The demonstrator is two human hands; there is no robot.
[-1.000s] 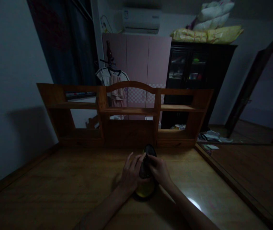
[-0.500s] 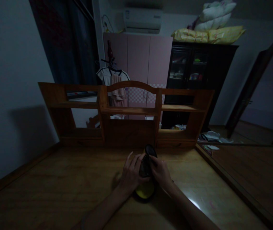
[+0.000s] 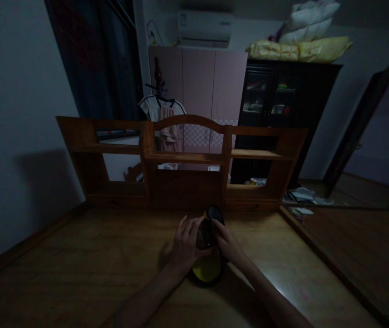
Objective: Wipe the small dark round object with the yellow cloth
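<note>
A long black case with a yellow inside (image 3: 207, 269) lies on the wooden surface between my hands, its dark rounded far end (image 3: 214, 211) pointing away from me. Over its middle is a dark, glossy piece (image 3: 204, 234), perhaps a sunglasses lens; the dim light hides its exact kind. My left hand (image 3: 186, 246) grips this glossy piece from the left, thumb below and fingers above. From the right, my right hand (image 3: 228, 243) pinches the case's dark edge near the far end. The fingers cover part of the case.
The wooden surface (image 3: 112, 259) stretches around my hands. Behind it stands a low wooden shelf unit (image 3: 184, 157) with open compartments. A wall (image 3: 17, 136) rises on the left, and a raised wooden edge (image 3: 327, 259) runs along the right. Farther back are a pink wardrobe (image 3: 197, 82) and a black cabinet (image 3: 304, 100).
My left hand and the glossy piece have shifted very slightly to the left. The right hand keeps its grip near the far end, and the view has turned a little.
</note>
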